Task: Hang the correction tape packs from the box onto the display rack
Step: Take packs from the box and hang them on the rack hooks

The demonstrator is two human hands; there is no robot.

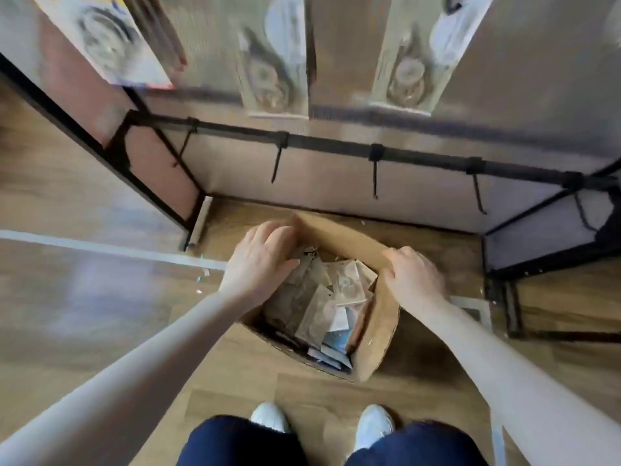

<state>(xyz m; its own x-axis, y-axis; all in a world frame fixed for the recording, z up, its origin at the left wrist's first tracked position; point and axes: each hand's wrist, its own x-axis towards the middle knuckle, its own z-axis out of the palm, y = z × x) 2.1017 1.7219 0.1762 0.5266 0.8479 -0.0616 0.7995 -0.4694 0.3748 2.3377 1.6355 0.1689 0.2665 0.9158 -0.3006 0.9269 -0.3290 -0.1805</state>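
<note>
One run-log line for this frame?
left hand: reaching into box | right hand: gripping box flap | packs: in box | hooks: bare

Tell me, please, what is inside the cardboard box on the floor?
The cardboard box holds a loose pile of flat packs. The left hand covers part of the pile, and the lower layers are hidden.

Your left hand (260,255) reaches into the open cardboard box (378,326) of correction tape packs (322,297); your right hand (413,280) grips its right flap. The display rack (336,148) stands beyond, far side.
</note>
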